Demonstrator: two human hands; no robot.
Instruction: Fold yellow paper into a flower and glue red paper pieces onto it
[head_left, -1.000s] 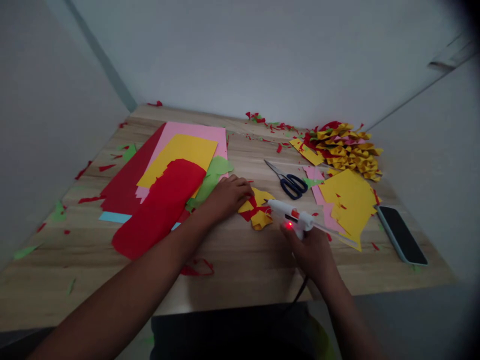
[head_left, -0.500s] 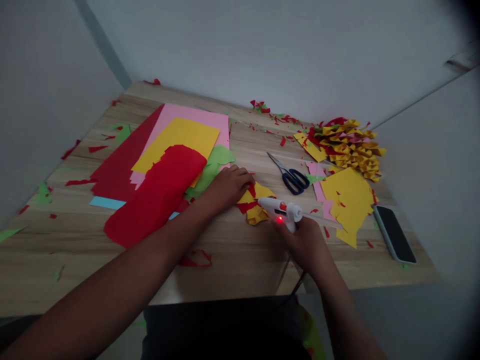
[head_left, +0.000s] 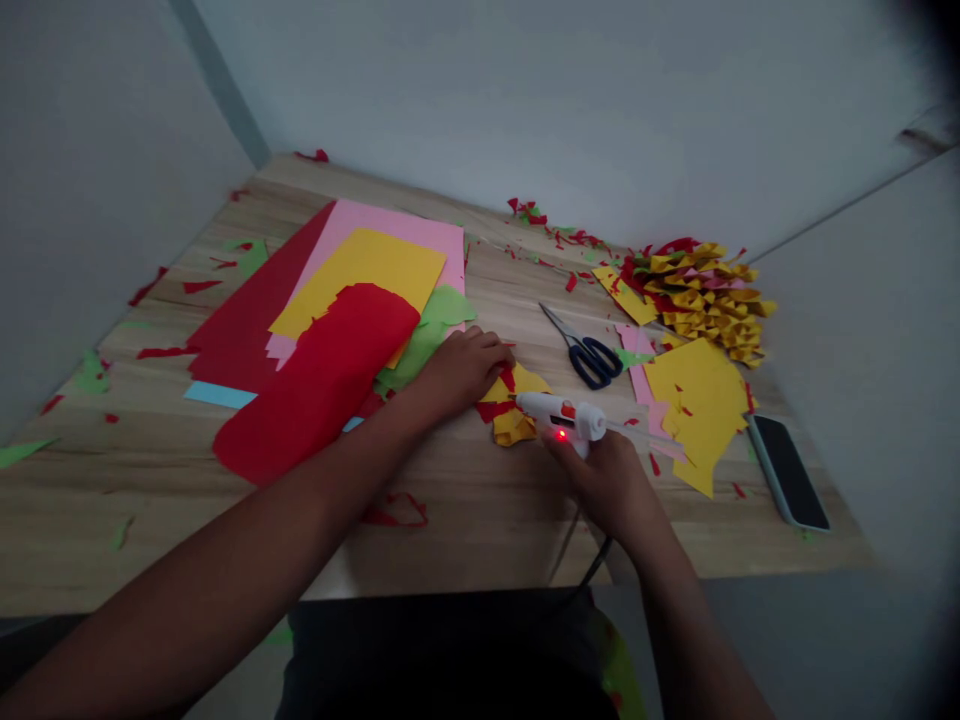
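Observation:
My right hand (head_left: 611,480) is wrapped round a white glue gun (head_left: 559,415) with a lit red light on its side. A clear glue stick trails from its back end, and its nozzle points left, at a red and yellow paper flower (head_left: 525,382) lying on the table. My left hand (head_left: 471,368) is closed at the flower's upper left edge, the fingers curled onto the paper. Part of the flower is hidden behind the hand and the glue gun. Whether the nozzle touches the paper I cannot tell.
Dark-handled scissors (head_left: 592,360) lie beyond the glue gun. Red paper (head_left: 322,385) and other coloured sheets (head_left: 360,265) are piled at left. A ruffled yellow paper piece (head_left: 705,300), a cut yellow sheet (head_left: 701,400) and a phone (head_left: 789,472) are at right. Scraps litter the wooden table (head_left: 450,550).
The camera view has shifted slightly. Both hands, the glue gun and the paper flower keep nearly the same places relative to one another.

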